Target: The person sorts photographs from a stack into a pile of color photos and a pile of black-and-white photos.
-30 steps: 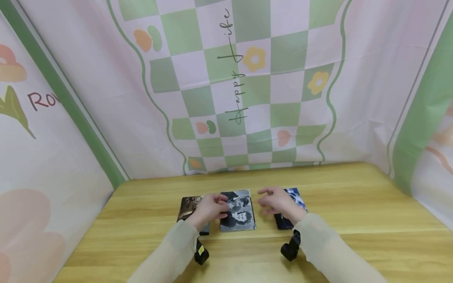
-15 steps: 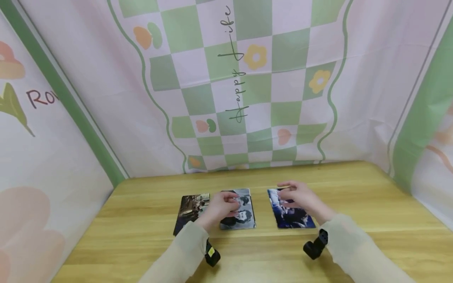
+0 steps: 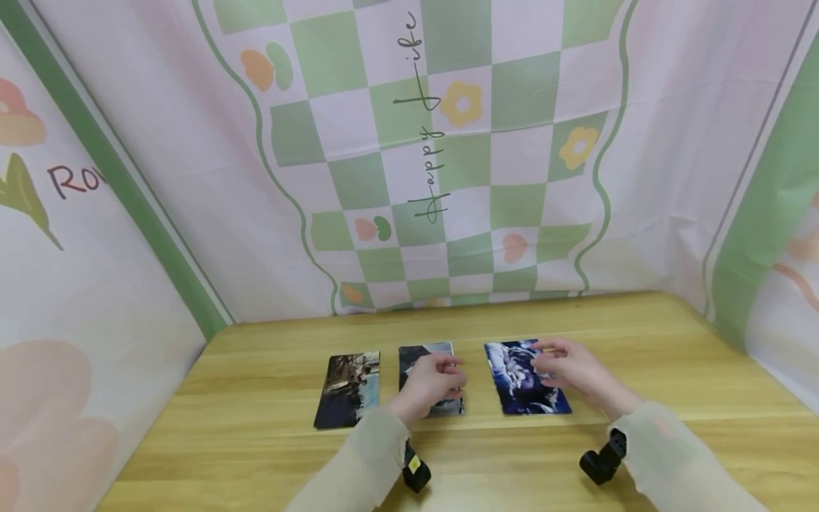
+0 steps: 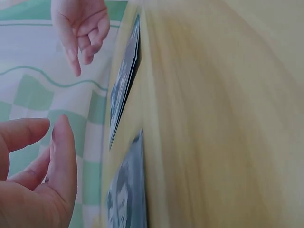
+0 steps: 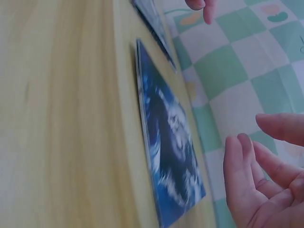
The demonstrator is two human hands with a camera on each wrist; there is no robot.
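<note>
Three picture cards lie in a row on the table. The left one (image 3: 348,390) is brown and dark with a pale blue patch. My left hand (image 3: 431,384) hovers over the middle black-and-white card (image 3: 413,355) and hides much of it. Its thumb and fingers are apart with nothing between them in the left wrist view. At the right end lies a dark blue and white card (image 5: 171,147). Beside and above that card's right edge is my right hand (image 3: 579,373), fingers loosely bent and holding nothing. The right wrist view shows a gap between this hand and the card.
The wooden table (image 3: 256,398) ends at a hanging cloth (image 3: 358,178) with green and white checks. More printed cloth hangs at the left and right sides. A small black camera (image 3: 601,462) is strapped under each wrist.
Both hands have moved right. The left went from the gap beside the left card to over the middle card; the right crossed the blue card, which now lies more fully in sight.
</note>
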